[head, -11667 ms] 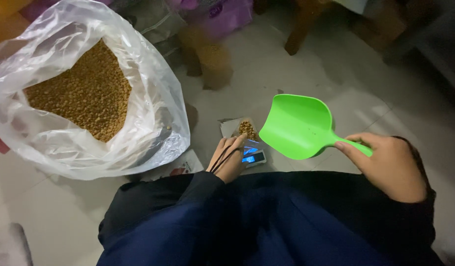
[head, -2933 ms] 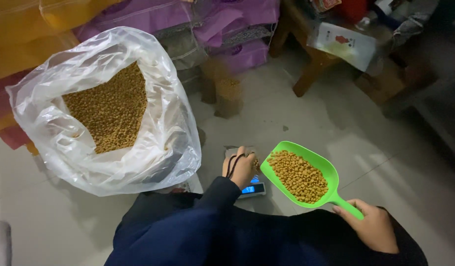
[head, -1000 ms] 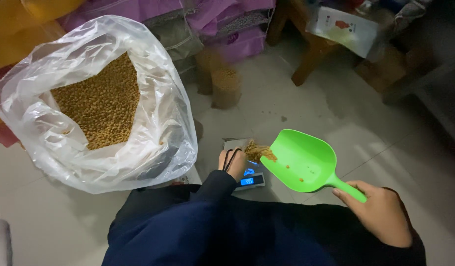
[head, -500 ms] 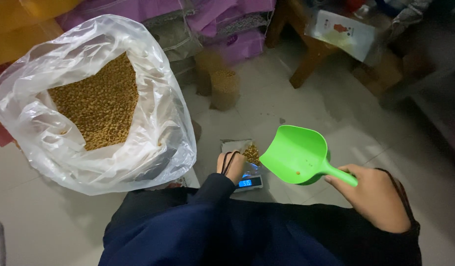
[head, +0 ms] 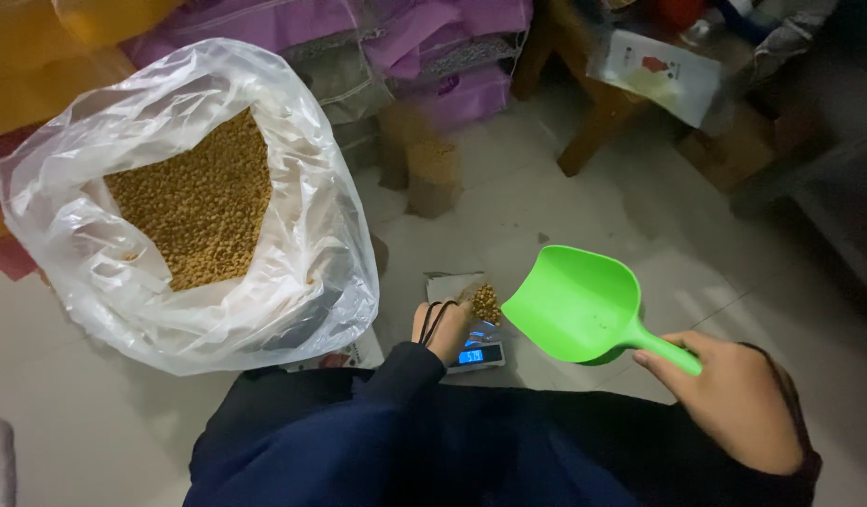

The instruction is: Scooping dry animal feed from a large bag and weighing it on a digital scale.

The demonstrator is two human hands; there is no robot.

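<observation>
My right hand (head: pixel 734 404) grips the handle of a bright green plastic scoop (head: pixel 579 305), which is empty and tilted toward a small digital scale (head: pixel 478 354) on the floor. A small clear bag of brown pellets (head: pixel 485 302) rests on the scale. My left hand (head: pixel 443 327) holds that small bag at its edge, with black bands around the wrist. A large clear plastic sack (head: pixel 293 282) full of the same brown pellets (head: pixel 199 202) stands open to the left.
Purple sacks (head: pixel 452 56) and a yellow sack (head: pixel 39 75) are stacked at the back. A wooden stool leg (head: pixel 593 141) and a printed packet (head: pixel 654 70) stand at the back right. The floor is pale tile.
The scoop was full 2.9 s ago, then tipped its pellets into the small bag on the scale. It is now empty and has drawn back slightly to the right.
</observation>
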